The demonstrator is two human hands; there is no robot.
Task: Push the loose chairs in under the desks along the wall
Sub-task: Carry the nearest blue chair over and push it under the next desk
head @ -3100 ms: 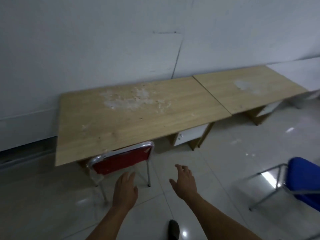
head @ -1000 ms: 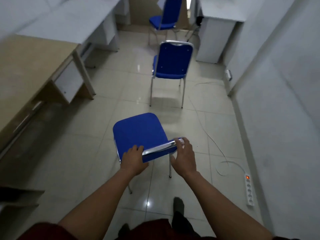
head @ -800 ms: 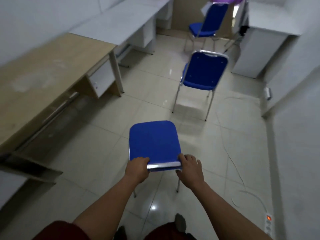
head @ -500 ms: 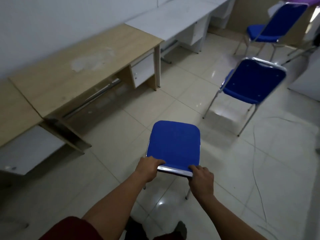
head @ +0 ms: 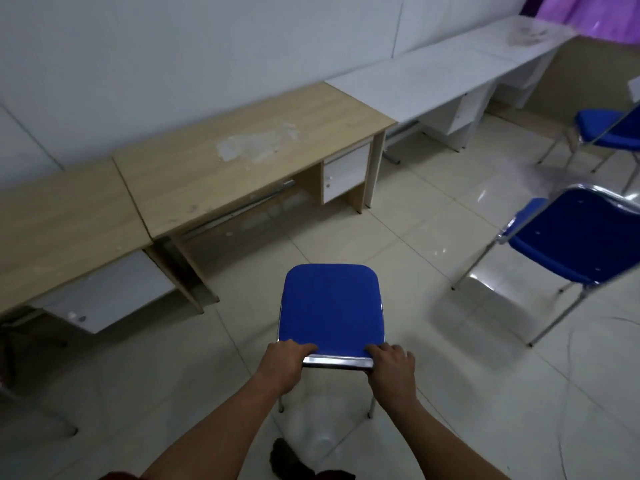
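Blue chair (head: 331, 306): lower centre of the frame, standing on the tiled floor (head: 433, 237), seat pointing toward the wall, well apart from the desks.
Chrome backrest rail (head: 337, 362): nearest edge of the chair, held at both ends.
Left hand (head: 285, 362): closed around the left end of the rail, fingers curled over the top.
Right hand (head: 393, 367): closed around the right end of the rail, same grip.
Wooden counter (head: 242, 157): centre left against the wall, pale scuffed patch on top, white drawer (head: 344, 173) under its right end; open space beneath.
Second wooden counter (head: 59, 223): left edge of the frame, touching the first.
White counter (head: 433, 74): upper right, along the same wall.
Second blue chair (head: 581, 244): right edge, loose on the floor, tilted in view.
Third blue chair (head: 609, 129): upper right, partly cut off.
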